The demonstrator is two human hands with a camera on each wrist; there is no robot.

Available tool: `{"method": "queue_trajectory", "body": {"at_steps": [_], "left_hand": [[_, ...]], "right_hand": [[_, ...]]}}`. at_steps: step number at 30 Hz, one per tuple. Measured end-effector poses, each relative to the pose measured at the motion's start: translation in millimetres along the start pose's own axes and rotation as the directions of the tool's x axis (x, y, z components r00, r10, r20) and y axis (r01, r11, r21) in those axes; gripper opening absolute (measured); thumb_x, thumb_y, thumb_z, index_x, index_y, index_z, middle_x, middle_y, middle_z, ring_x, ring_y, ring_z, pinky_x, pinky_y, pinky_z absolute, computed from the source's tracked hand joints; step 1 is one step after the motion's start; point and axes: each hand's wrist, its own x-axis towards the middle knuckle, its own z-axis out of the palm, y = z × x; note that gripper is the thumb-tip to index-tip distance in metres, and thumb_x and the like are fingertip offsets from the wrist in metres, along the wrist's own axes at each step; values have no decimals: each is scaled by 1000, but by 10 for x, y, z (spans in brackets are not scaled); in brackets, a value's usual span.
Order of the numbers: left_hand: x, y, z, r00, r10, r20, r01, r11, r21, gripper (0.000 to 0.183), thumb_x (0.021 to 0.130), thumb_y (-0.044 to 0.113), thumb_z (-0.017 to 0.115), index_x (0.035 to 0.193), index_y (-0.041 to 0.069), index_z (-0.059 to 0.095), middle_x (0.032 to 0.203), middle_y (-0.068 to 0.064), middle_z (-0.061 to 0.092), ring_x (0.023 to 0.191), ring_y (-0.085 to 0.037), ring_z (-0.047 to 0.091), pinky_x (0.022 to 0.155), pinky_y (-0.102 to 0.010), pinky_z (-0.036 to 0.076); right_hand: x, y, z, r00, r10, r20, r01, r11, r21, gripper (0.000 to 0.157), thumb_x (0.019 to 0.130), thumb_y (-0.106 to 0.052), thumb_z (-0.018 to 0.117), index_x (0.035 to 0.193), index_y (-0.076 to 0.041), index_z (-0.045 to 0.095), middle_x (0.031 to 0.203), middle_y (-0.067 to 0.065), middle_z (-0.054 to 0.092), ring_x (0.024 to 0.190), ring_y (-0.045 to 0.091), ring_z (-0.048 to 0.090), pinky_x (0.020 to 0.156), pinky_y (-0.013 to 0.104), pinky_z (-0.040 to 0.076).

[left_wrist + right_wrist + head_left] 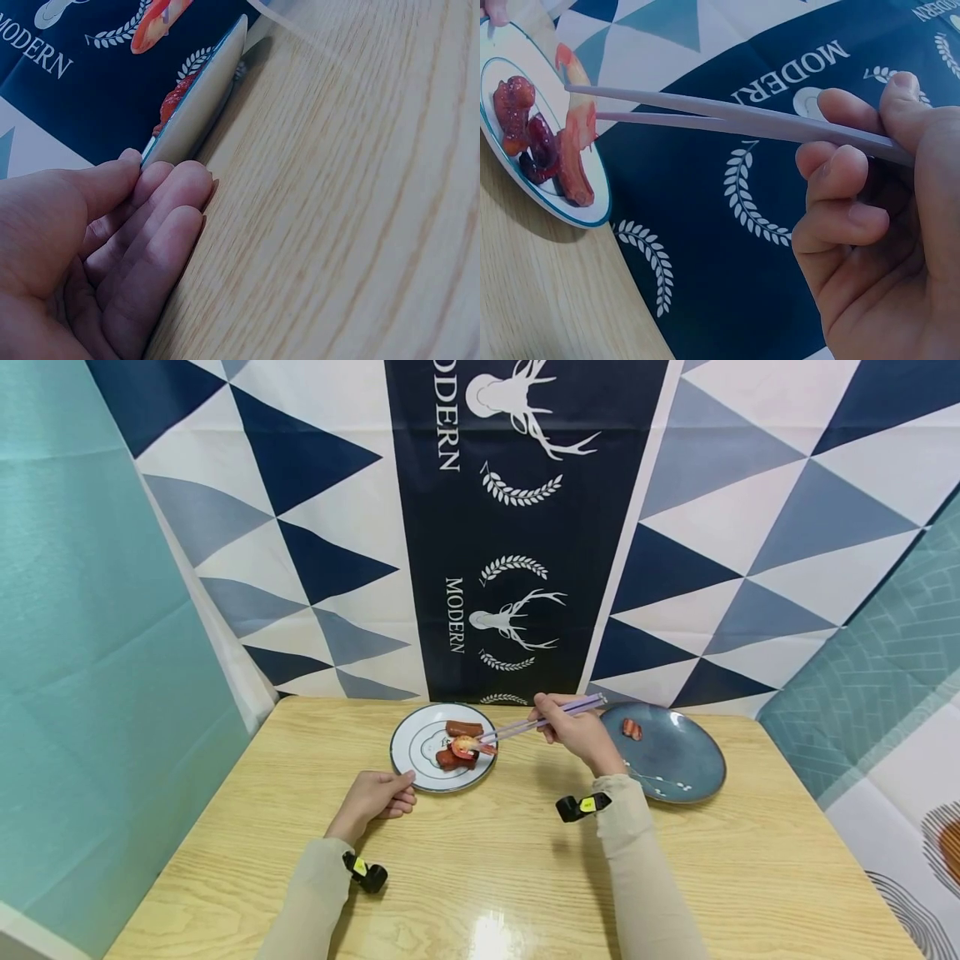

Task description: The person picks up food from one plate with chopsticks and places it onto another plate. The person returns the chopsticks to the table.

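Observation:
With its thumb on top and fingers below, my left hand [378, 795] pinches the near-left rim of a white plate [405, 768] with a blue-green edge. My right hand [573, 731] holds a pair of light purple chopsticks [705, 111]. Between their tips is an orange-red and white shrimp [467, 745], held above the plate. On the plate lie a brown sausage-like piece [464, 728] and dark red glazed meat pieces [514, 112]. The left wrist view shows the plate's pale underside [196, 112] from the side.
A dark blue plate [686, 760] stands to the right, partly behind the right forearm, with a small striped reddish meat piece [632, 729] on it. Both plates are on a light wooden table [487, 868]. Patterned cloth [525, 527] hangs behind its far edge.

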Motion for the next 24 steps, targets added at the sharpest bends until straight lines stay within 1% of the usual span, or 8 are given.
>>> {"method": "queue_trajectory", "body": {"at_steps": [5,8,12,15,20,22,24], "left_hand": [[3,0,3,1000,1,-1,-1,1000,1,36,99,34,70,88,0,76,74,-5,75,61,-9,71,59,-24,62],[2,-1,4,1000,2,-3,-2,1000,5,36,99,34,70,88,0,76,73,-5,75,61,-9,71,58,-24,62],[-4,-2,3,1000,-2,-3,2,1000,6,37,100,34,70,88,0,77,74,-5,76,61,-9,71,59,-24,62],[-7,-2,1,1000,-5,-3,5,1000,7,37,100,35,70,89,0,77,75,-5,76,62,-10,72,59,-24,62],[-4,2,3,1000,-2,-1,2,1000,5,37,99,35,70,88,0,77,74,-5,75,61,-9,71,59,-24,62],[2,4,4,1000,0,2,0,1000,0,37,99,34,70,88,0,77,74,-5,75,61,-9,71,59,-24,62],[7,4,2,1000,-2,5,2,1000,-5,36,99,34,71,87,0,77,73,-4,75,61,-9,71,59,-24,62]], "right_hand": [[21,-46,56,1000,20,14,-20,999,-35,46,111,-30,49,91,5,71,63,5,55,54,12,47,48,22,32],[-1,-159,97,1000,15,10,-14,998,-59,44,112,-25,47,91,7,71,62,7,55,53,12,47,48,21,30],[-55,-364,150,1000,-1,12,2,999,-49,43,111,-20,49,91,11,70,61,8,55,52,11,47,47,21,30],[-60,-421,188,1000,-11,16,12,999,-35,41,110,-19,50,90,12,69,60,10,55,52,10,46,46,21,30],[50,-193,257,1000,-27,7,27,998,-59,42,111,-20,50,88,9,71,63,27,55,49,8,44,45,20,27],[90,-100,288,999,-34,1,34,997,-69,42,111,-21,50,87,7,72,64,29,56,49,8,43,44,21,25],[115,-51,320,999,-43,-2,43,997,-63,41,110,-23,51,87,4,72,64,25,57,49,9,43,44,22,25]]}}
